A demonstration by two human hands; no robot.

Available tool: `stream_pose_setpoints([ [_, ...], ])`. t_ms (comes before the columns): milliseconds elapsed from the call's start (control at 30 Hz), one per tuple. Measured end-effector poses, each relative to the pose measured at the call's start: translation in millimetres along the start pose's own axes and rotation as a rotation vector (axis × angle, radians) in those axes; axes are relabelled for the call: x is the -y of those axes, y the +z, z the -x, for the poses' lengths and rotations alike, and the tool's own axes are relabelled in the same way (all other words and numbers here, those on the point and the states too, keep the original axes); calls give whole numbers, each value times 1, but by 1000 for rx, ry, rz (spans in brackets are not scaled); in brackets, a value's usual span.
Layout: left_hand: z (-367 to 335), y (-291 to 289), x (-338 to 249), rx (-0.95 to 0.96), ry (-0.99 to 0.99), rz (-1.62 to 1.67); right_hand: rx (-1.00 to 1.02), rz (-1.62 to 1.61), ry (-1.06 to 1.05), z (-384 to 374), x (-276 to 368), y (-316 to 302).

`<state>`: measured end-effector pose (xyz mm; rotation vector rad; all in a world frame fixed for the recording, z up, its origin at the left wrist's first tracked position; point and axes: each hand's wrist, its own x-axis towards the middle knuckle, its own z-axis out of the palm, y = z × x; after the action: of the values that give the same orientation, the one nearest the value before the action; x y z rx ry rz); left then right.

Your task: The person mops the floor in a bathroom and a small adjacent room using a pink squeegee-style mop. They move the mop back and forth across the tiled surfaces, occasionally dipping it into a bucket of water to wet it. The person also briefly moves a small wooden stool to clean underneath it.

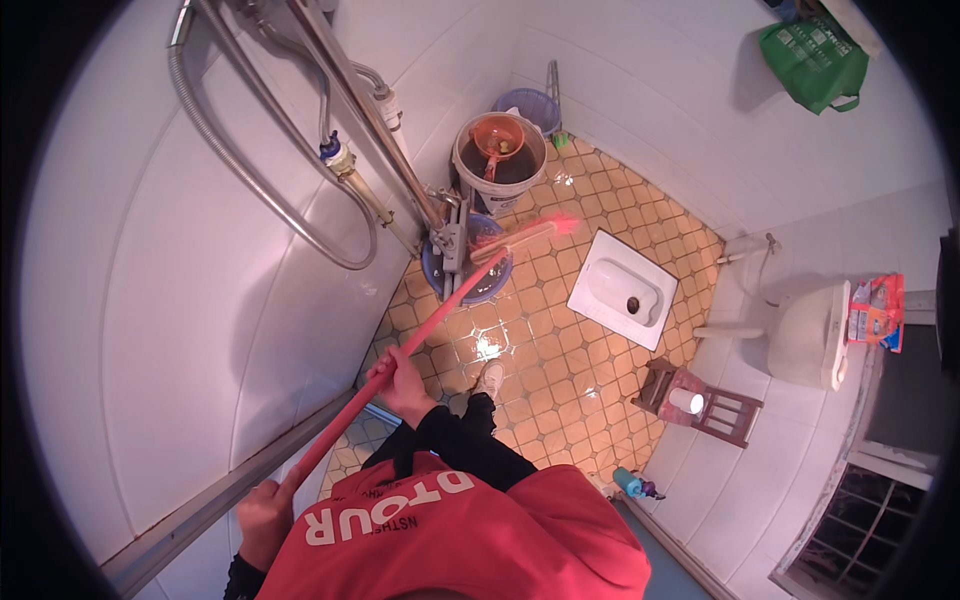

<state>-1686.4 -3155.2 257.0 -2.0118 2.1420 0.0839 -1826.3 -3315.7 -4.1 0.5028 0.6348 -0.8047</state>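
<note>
Both my hands hold a long red-handled broom [432,322] slanting up and to the right. My left hand [262,515] is closed round the lower end of the handle, beside my red top. Farther up the pole, my right hand [402,385] wraps it. The broom's head, with pink bristles [563,223], lies across the right side of a blue basin [503,283] under the shower fittings. I cannot tell whether the bristles touch the floor.
Behind the basin stands a white bucket [535,160] of dark water with an orange dipper [497,135]. A squat toilet [610,312] is set in the tiled floor [540,385]. To the right are a small wooden chair [728,416], a washbasin [800,335] and bottles [628,482].
</note>
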Motion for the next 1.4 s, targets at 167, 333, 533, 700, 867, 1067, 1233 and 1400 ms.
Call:
stream_pose_setpoints([
  [167,-49,113,-51,402,-62,278,-85,384,-8,-86,61,-79],
  [333,-70,86,-44,177,-64,500,123,910,-408,-115,56,-120],
  [533,33,83,67,359,-375,865,16,513,-34,10,2,-17],
  [700,-68,25,17,828,-697,1025,-216,431,-57,7,20,-53],
  [867,-169,80,-71,1034,-379,931,-253,703,-229,-23,75,-139],
  [1067,-241,189,-231,843,165,1014,-758,1054,-735,-41,310,-253],
  [1233,-237,162,-215,1044,-45,929,-518,898,-791,-16,237,-236],
  [1400,-170,139,-128,1149,-104,761,-387,1133,-320,2,126,-209],
])
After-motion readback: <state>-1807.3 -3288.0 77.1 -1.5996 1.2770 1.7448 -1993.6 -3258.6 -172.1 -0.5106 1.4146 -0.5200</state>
